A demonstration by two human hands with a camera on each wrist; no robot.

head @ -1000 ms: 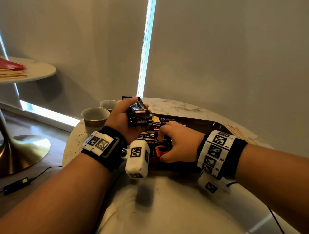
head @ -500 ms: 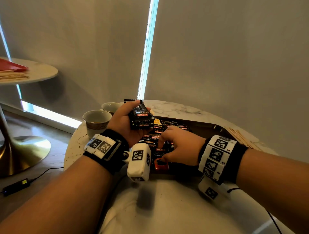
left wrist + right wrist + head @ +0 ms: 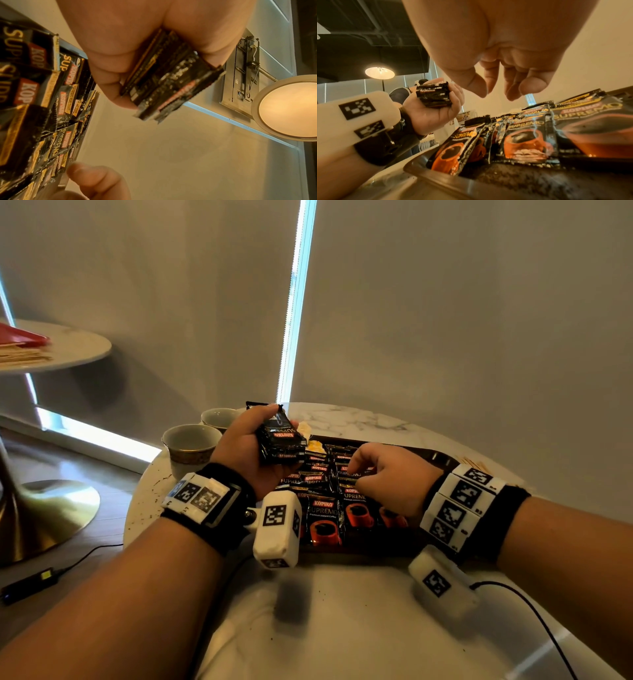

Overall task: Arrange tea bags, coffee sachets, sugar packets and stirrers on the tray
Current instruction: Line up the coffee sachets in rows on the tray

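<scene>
My left hand [image 3: 250, 453] grips a stack of black coffee sachets [image 3: 281, 441] above the left end of the dark tray [image 3: 442, 456]; the same stack [image 3: 164, 79] fills its wrist view and shows as a bundle [image 3: 435, 94] in the right wrist view. Rows of black and red coffee sachets [image 3: 337, 498] lie overlapping on the tray. My right hand [image 3: 383, 474] hovers just over these rows [image 3: 529, 138], fingers curled downward with thumb and fingertips [image 3: 513, 93] apart and nothing between them. A small yellow packet [image 3: 315, 446] lies at the tray's far left.
Two empty cups [image 3: 190, 445] stand left of the tray on the round marble table [image 3: 359, 419]. Wooden stirrers [image 3: 476, 464] lie beyond my right wrist. A second round table [image 3: 68, 350] with a red item stands far left; a cable [image 3: 85, 556] runs on the floor.
My right hand has lifted off the near sachets and moved farther up the rows, uncovering the front sachets with red cups. My left hand keeps its stack, hardly moved.
</scene>
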